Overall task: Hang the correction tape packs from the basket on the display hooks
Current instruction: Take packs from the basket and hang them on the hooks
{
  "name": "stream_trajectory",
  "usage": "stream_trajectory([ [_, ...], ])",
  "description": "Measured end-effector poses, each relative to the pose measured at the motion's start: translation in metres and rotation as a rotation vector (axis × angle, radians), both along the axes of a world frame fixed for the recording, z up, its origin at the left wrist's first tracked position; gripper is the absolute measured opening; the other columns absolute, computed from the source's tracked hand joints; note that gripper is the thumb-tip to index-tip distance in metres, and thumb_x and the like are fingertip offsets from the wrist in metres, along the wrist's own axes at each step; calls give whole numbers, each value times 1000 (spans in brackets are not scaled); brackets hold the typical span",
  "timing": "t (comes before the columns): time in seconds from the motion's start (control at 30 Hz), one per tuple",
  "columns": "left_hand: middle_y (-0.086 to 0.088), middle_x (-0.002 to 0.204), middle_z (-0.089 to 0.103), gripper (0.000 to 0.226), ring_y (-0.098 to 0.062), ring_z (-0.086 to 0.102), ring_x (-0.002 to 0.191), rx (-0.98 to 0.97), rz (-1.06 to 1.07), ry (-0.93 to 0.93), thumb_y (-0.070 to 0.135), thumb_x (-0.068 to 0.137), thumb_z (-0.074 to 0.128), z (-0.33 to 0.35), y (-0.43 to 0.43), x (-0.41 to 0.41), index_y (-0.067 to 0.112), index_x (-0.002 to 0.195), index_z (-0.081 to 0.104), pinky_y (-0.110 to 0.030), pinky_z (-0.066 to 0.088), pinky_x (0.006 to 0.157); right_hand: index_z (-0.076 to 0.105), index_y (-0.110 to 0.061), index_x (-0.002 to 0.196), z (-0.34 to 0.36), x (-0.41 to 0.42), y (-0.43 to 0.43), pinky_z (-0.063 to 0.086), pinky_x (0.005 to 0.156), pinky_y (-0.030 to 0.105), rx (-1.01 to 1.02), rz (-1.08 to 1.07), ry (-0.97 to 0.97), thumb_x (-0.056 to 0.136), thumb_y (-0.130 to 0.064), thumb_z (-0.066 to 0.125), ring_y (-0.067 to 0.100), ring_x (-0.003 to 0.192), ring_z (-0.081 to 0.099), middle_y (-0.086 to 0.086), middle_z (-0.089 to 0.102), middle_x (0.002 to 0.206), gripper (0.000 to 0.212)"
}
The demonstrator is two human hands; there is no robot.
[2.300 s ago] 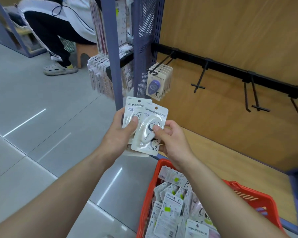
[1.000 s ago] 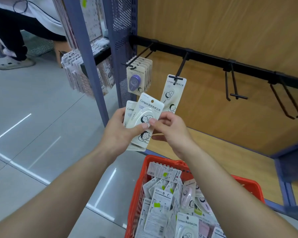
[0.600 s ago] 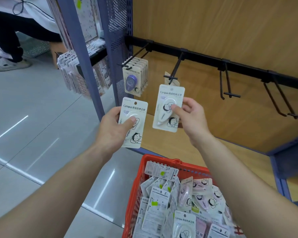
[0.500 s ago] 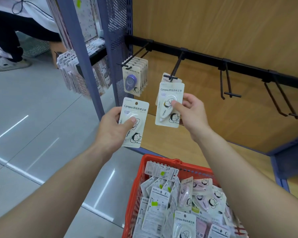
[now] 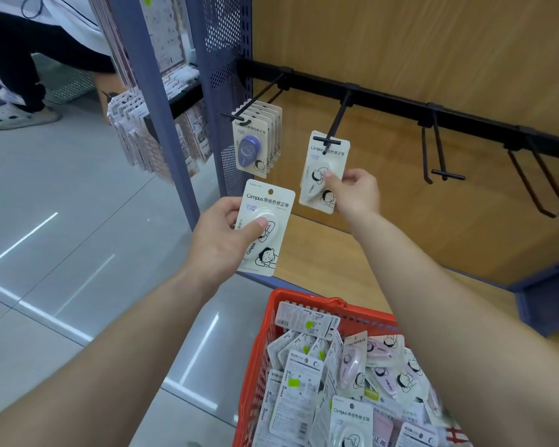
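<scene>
The right hand (image 5: 357,191) holds a white correction tape pack (image 5: 320,162) up at the second hook (image 5: 334,124) of the black rail (image 5: 400,101). Its grip is narrow: thumb on the front of the blister, fingers curled behind the card's lower right edge. The pack is a cream card with rounded corners, "Campus" and a line of Chinese characters printed across the top, a white oval tape case under clear plastic, and a small cartoon child drawn below. The card's top sits right at the hook's crossbar tip. I cannot tell whether the hole is over the tip.

The left hand (image 5: 220,237) holds a second pack (image 5: 271,208) of the same design lower and to the left, away from the hooks. Its thumb presses on the bubble and its fingers are wrapped behind. The round hanging hole at the top of this card is in plain sight.

On the first hook (image 5: 255,98), beside the blue perforated upright (image 5: 226,59), hangs a row of packs with a purple case (image 5: 249,150) at the front. Two more hooks (image 5: 439,156) to the right are bare against the wooden back panel (image 5: 433,43).

Below the arms stands a red basket (image 5: 262,350), heaped with loose packs (image 5: 304,366). Some lie face up with white or pink cases, others show their printed backs. A seated person (image 5: 29,59) is at the far left.
</scene>
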State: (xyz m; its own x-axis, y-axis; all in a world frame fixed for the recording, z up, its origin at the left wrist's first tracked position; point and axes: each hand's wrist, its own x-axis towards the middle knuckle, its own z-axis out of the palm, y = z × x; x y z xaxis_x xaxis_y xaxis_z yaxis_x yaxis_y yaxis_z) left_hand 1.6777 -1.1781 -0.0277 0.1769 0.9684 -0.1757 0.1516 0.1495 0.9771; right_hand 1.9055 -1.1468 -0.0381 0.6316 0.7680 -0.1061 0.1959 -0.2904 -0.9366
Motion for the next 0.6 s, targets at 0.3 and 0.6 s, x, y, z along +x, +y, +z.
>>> stream_trajectory([
  [0.3, 6, 100, 80, 28, -15, 78, 88, 7, -44, 26, 13, 92, 76, 0, -2, 4, 16, 118, 65, -43, 63, 83, 68, -20, 100, -12, -58, -75, 53, 74, 33, -1, 392, 186, 101, -24, 61, 14, 85, 68, -3, 74, 95, 8],
  [0.6, 15, 105, 75, 36, -4, 69, 94, 188, -82, 247, 32, 88, 80, 5, -3, 4, 27, 120, 65, -29, 56, 89, 67, -13, 106, -5, -57, -81, 62, 77, 32, 141, 336, 230, 95, -10, 71, 16, 89, 76, 6, 78, 102, 12],
])
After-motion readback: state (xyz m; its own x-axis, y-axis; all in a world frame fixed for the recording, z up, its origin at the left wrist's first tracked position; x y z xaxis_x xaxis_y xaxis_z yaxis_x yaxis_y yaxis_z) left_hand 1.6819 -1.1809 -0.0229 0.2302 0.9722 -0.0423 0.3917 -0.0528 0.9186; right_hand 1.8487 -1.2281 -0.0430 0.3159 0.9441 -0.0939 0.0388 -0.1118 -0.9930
